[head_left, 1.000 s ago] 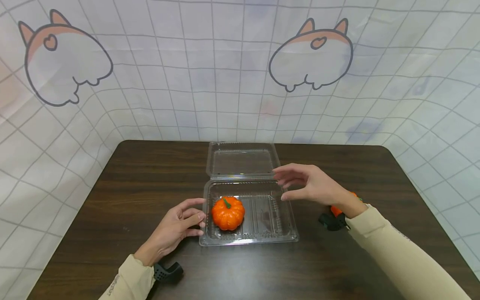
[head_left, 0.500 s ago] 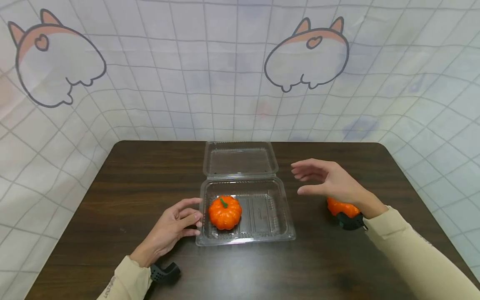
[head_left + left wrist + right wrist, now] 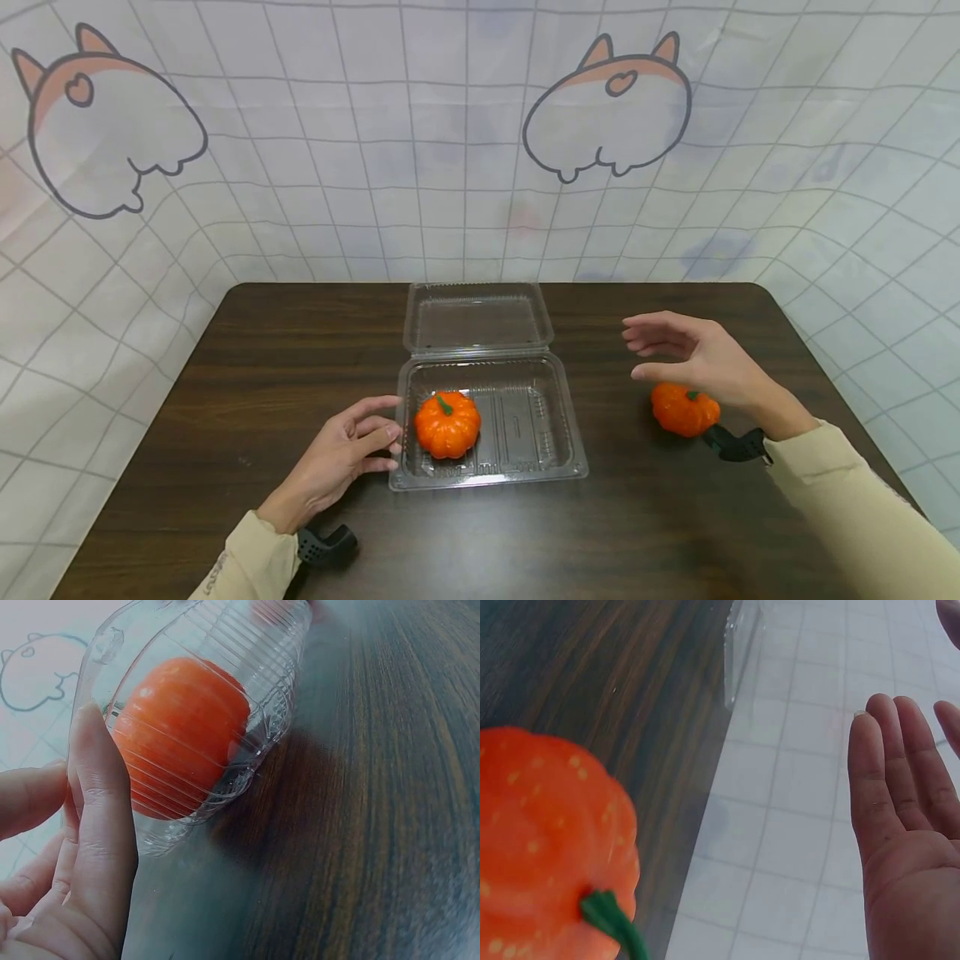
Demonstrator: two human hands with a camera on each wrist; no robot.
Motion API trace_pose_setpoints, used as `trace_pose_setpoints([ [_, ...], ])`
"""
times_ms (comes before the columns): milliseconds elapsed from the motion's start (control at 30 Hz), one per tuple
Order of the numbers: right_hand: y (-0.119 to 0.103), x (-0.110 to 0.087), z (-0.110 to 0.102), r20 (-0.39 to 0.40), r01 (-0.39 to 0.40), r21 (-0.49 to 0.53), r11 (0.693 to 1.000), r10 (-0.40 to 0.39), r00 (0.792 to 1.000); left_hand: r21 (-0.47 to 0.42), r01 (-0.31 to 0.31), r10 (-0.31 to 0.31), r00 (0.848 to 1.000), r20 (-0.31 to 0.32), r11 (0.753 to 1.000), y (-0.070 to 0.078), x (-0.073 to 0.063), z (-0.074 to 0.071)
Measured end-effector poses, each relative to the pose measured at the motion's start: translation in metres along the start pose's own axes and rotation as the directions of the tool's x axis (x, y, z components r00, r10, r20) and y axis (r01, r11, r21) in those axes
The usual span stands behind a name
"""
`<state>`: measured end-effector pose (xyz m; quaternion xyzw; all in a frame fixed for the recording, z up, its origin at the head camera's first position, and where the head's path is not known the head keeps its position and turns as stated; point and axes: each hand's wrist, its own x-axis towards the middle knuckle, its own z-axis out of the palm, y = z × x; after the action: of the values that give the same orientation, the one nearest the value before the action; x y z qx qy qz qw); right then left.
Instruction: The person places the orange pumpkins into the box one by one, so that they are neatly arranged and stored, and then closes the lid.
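A clear plastic clamshell box [image 3: 517, 479] lies with its lid [image 3: 480, 325] folded back toward the wall. Inside, at the left, sits a small orange pumpkin [image 3: 447, 426] with a green stem; through the box wall the left wrist view shows the same pumpkin [image 3: 184, 735]. My left hand [image 3: 341, 454] rests beside the box, its fingertips right at the left rim. A second orange pumpkin [image 3: 684, 409] stands on the table at the right. Above and behind it my right hand [image 3: 693, 354] hovers with fingers extended and thumb apart, holding nothing; the pumpkin [image 3: 551, 847] fills the right wrist view's left side.
The dark wood-grain table [image 3: 480, 542] carries both pumpkins and the box. A white grid-patterned cloth [image 3: 465, 167] with cartoon animal drawings surrounds its back and sides. Black wrist-worn devices [image 3: 326, 546] hang from both wrists near the table.
My right hand has moved right, away from the box to above the second pumpkin, which its arm partly hid before. The left hand stays at the box's rim. The head view shifts slightly.
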<state>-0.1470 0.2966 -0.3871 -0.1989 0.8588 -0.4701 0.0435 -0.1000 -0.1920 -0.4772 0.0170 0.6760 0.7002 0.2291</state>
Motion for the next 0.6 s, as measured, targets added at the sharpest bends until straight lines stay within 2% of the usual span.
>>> trace_pose_setpoints([
  [600, 0.012, -0.023, -0.025, -0.084, -0.044, -0.04, 0.998, 0.04, 0.996, 0.008, 0.007, -0.007, 1.0, 0.011, 1.0, 0.003, 0.0, -0.001],
])
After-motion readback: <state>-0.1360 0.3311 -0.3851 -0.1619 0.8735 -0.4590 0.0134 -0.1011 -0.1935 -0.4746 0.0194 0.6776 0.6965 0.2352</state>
